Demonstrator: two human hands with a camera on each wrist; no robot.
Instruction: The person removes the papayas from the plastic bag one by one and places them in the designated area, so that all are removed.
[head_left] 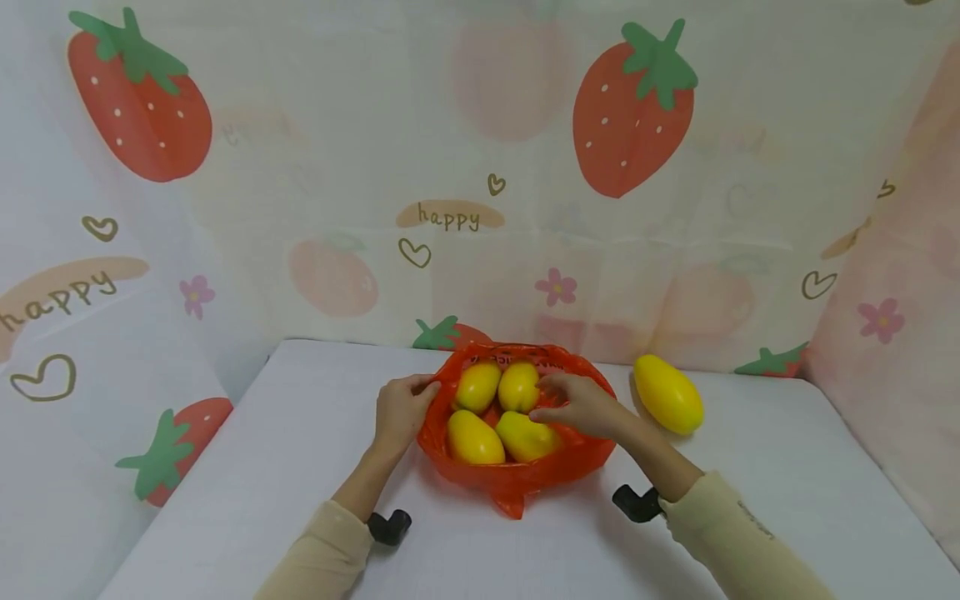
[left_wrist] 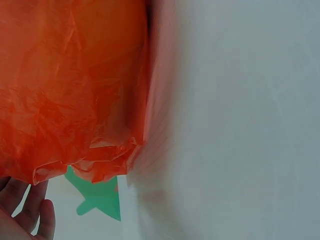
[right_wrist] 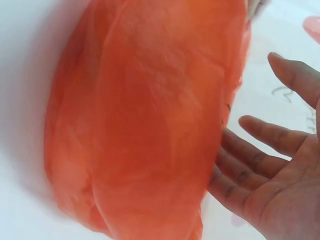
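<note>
A red plastic bag (head_left: 517, 477) stands on the table with its mouth spread wide. Several yellow mangoes lie inside, among them one at the front left (head_left: 475, 439) and one at the back left (head_left: 477, 386). At the bag's left rim, my left hand (head_left: 401, 412) pinches the plastic; the left wrist view catches its fingers (left_wrist: 34, 207) at the bag's edge. My right hand (head_left: 583, 406) reaches over the right rim with fingers spread and nothing gripped. Its fingertips hover close by the two right-hand mangoes. Beyond the right forearm lies another yellow mango (head_left: 667, 395) on the table.
The white table (head_left: 315, 417) ends at a strawberry-printed curtain (head_left: 465, 283) that hangs behind it and along both sides. Black wrist mounts (head_left: 390, 528) stick out beside both forearms, low over the table.
</note>
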